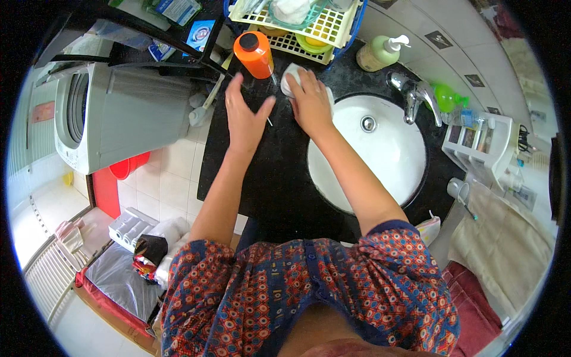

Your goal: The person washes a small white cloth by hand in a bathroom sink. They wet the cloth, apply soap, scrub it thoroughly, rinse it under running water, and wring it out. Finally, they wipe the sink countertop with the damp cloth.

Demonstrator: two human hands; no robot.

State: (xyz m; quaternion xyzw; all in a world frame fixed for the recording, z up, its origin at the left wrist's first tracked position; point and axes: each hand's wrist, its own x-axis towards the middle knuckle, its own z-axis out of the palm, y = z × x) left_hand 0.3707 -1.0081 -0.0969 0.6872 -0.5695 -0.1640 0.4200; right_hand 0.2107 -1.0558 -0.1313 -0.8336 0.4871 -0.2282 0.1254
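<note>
My right hand [311, 110] is closed over a bunched white cloth [289, 83], pressing it on the black countertop [270, 187] left of the round white sink [386, 157]. Some white also shows past the far side of its fingers. My left hand [245, 122] hovers over the counter with fingers and thumb apart and nothing in it. Just beyond it stands an orange bottle [257, 64] with a black cap, apart from both hands. Beside my left thumb there is a thin white sliver [270, 122], too small to make out.
Behind my right hand stands a cream plastic rack [333, 27] with bowls. A pump bottle [377, 55] and the chrome faucet [413, 95] flank the sink's far side. At right is a small white drawer unit [479, 137]; at left, a washing machine [128, 113].
</note>
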